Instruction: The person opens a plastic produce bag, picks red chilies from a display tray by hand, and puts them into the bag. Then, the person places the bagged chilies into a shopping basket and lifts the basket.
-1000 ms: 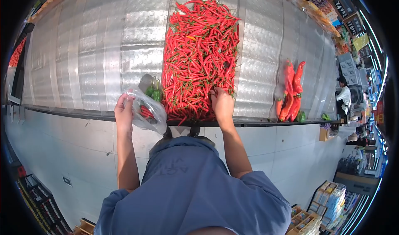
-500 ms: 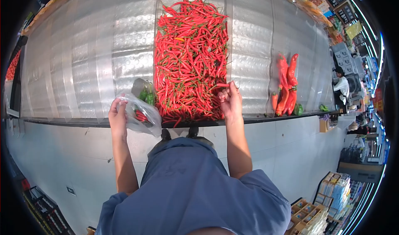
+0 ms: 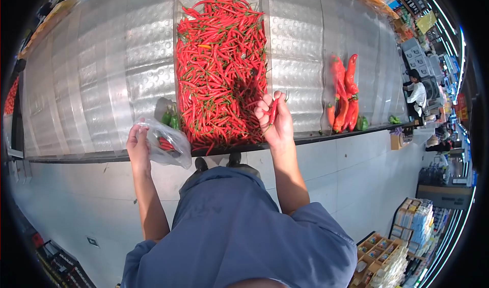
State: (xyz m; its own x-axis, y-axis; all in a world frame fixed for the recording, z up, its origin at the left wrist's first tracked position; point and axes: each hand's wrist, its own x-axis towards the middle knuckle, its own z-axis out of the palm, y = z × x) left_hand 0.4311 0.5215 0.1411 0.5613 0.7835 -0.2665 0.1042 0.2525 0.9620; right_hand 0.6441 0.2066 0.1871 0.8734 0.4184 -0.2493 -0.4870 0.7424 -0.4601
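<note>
A large heap of thin red chili peppers (image 3: 219, 63) with green stems covers the middle of the display counter. My left hand (image 3: 138, 144) pinches the rim of a clear plastic bag (image 3: 175, 153), which hangs at the counter's front edge with some red chilies showing inside. My right hand (image 3: 279, 125) is over the near right side of the heap, palm turned up. Its fingers are closed on a red chili pepper (image 3: 273, 112). Whether the palm holds more than one is hard to see. Green peppers (image 3: 171, 118) lie just beyond the bag, partly covered by it.
Big red peppers (image 3: 344, 97) lie on the right of the metal counter (image 3: 295, 48), with a green pepper (image 3: 362, 123) beside them. A person in a white top (image 3: 417, 94) stands at the far right. Below right is a shelf of packaged goods (image 3: 382, 252).
My right hand has turned palm up and come slightly nearer, with a chili pepper now in its fingers. The bag and left hand have barely moved. The view has shifted a little.
</note>
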